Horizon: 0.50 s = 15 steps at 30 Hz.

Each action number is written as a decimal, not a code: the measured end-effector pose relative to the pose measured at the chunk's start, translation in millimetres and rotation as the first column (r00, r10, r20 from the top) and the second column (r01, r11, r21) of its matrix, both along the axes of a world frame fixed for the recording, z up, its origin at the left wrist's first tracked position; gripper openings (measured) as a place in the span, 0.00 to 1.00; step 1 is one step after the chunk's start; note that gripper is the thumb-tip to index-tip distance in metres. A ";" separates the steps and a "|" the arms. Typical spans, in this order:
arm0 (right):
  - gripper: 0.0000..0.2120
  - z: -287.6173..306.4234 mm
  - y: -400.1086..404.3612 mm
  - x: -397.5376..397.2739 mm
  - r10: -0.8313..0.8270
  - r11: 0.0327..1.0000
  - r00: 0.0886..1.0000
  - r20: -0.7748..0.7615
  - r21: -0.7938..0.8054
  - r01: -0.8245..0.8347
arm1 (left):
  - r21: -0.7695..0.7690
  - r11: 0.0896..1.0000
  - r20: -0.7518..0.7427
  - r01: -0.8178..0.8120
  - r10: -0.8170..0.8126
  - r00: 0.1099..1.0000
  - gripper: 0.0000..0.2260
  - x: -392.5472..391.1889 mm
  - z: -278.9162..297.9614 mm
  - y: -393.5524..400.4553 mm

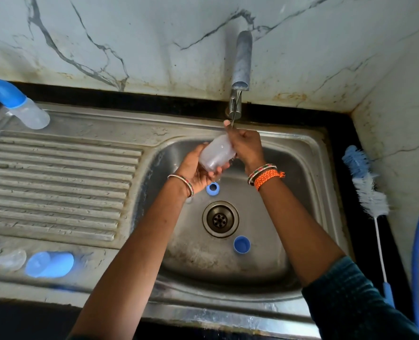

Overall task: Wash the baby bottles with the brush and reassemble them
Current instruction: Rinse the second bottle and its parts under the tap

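Both your hands hold the clear bottle (217,153) under the tap (240,65), over the sink (301,148): your left hand (193,170) cups its base, your right hand (246,146) grips its upper end. A blue ring (212,188) and blue cap (241,244) lie in the basin. The brush (368,190) rests on the right counter; an assembled bottle (19,104) lies far left.

A stained white marble-patterned wall (154,45) with grey veins (rust-brown marks along its base) rises behind a black stone bench (365,217) holding a scuffed stainless-steel sink (321,217) with ribbed drainboard (56,185).
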State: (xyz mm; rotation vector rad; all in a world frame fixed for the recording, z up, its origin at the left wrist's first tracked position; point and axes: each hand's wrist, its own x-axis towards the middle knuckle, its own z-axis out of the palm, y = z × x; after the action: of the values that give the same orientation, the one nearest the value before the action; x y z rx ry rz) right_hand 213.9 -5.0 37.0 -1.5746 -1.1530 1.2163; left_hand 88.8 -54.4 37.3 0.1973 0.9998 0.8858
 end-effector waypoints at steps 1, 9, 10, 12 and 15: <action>0.21 1.3 0.4 -1.4 -0.008 1.000 1.000 -0.010 -0.020 0.008 | 0.022 0.999 -0.015 -0.043 0.043 0.999 0.18 3.1 -1.0 0.0; 0.16 4.1 5.0 -1.6 0.187 0.981 0.956 0.226 -0.095 -0.170 | 0.315 0.941 -0.161 -0.124 0.182 0.970 0.04 1.5 -27.1 -2.4; 0.17 4.5 4.2 -3.3 0.132 0.991 0.945 0.299 -0.058 -0.120 | 0.373 0.923 -0.191 -0.099 0.181 0.965 0.05 3.5 -27.6 -3.6; 0.20 4.6 4.8 -5.5 0.045 0.999 0.948 0.316 -0.043 -0.033 | 0.467 0.883 -0.275 -0.047 0.196 0.941 0.09 7.4 -29.9 -4.7; 0.20 6.2 6.4 -3.4 0.189 0.973 0.964 0.187 -0.171 -0.157 | 0.393 0.912 -0.282 -0.113 0.237 0.930 0.10 8.9 -29.8 -8.3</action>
State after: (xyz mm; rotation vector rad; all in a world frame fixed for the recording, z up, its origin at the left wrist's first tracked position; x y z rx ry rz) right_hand 210.5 1.4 43.1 -1.7761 -1.3794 1.3085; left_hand 97.7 -62.7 7.4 0.5981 1.1601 1.2369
